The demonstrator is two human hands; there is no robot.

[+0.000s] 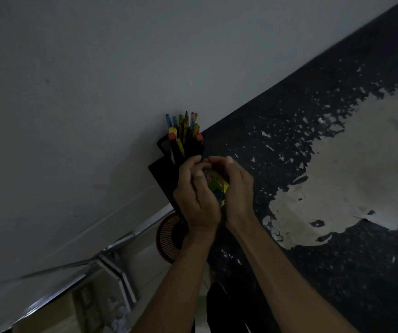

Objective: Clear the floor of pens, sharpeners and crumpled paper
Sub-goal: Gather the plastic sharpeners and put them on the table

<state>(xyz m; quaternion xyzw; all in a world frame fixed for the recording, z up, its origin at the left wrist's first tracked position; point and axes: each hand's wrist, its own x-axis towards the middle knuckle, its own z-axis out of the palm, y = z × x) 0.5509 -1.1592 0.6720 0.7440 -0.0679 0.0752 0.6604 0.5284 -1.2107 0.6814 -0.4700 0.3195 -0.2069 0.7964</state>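
- Head view: both hands cupping a bunch of small colourful items, prob. sharpeners (216, 186), just in front of the black desk organiser (166, 174) on the worn black tabletop (337, 97).
- Left hand (196, 191) and right hand (237, 188) curling fingers round the bunch, touching each other.
- Pens/pencils (183, 131) standing upright in the organiser's rear slot.
- Step, I'd say: dropping sharpeners into organiser. Next: moving over a free compartment, then opening fingers w/o spilling.
- Red basket (171, 236) sitting below the table edge.

a dim study or office corner: a black pen holder (181, 150) full of pencils (186, 127) on a worn, peeling desk (337, 164) against a plain wall (97, 80).
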